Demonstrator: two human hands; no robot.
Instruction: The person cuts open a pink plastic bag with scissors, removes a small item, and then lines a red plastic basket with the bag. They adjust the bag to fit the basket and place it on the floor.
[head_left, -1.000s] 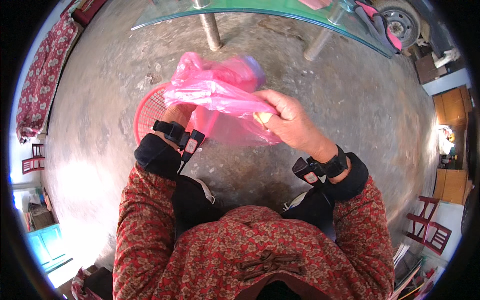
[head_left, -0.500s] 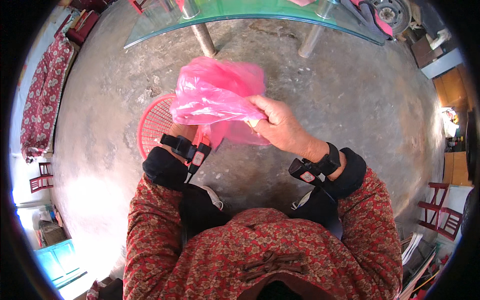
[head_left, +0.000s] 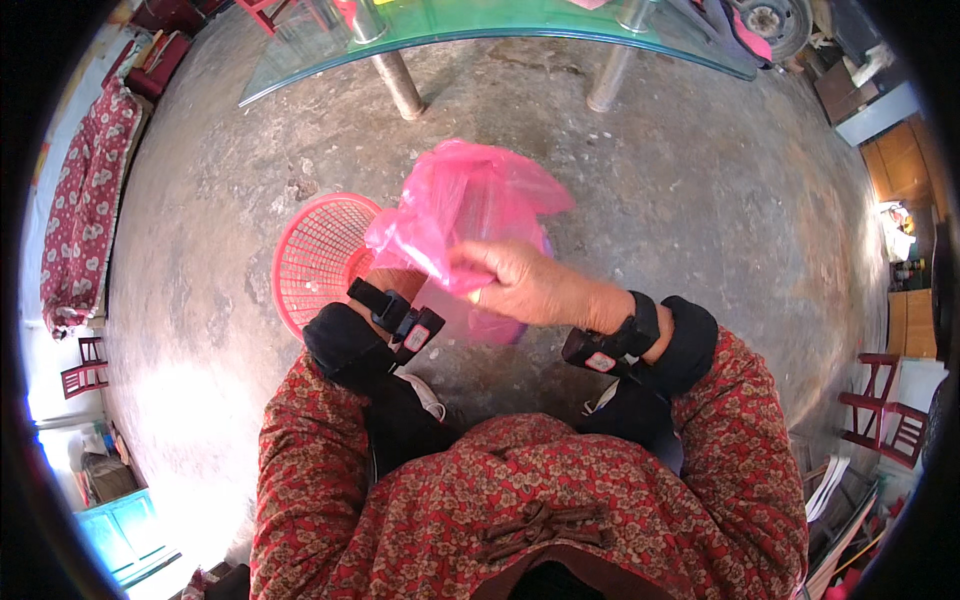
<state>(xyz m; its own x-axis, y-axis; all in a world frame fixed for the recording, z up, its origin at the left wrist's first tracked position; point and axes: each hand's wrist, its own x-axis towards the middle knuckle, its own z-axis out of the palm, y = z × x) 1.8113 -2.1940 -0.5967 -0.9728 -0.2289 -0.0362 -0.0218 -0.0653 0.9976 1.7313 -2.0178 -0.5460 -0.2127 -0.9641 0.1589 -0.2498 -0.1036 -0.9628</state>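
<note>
A thin, pink, see-through plastic bag [head_left: 480,195] is bunched up in front of me above the floor. My right hand [head_left: 515,283] pinches the near edge of it, fingers closed and pointing left. My left hand [head_left: 398,282] is at the bag's lower left side, where the film covers its fingers, so its grip is hidden. Just left of that hand, a pink plastic waste basket [head_left: 315,250] with lattice walls stands on the floor, its lower right part behind my left hand and wrist.
A glass-topped table [head_left: 500,32] on metal legs stands ahead on the concrete floor [head_left: 690,210]. At far left is a couch with a red heart-patterned cover [head_left: 92,200]. Dark red wooden chairs [head_left: 880,410] stand at right, and a wheel [head_left: 775,25] lies at the upper right.
The bag has shifted right and nearer to me and changed shape. My right hand moved left and closer, my left hand slightly right. More of the basket shows now.
</note>
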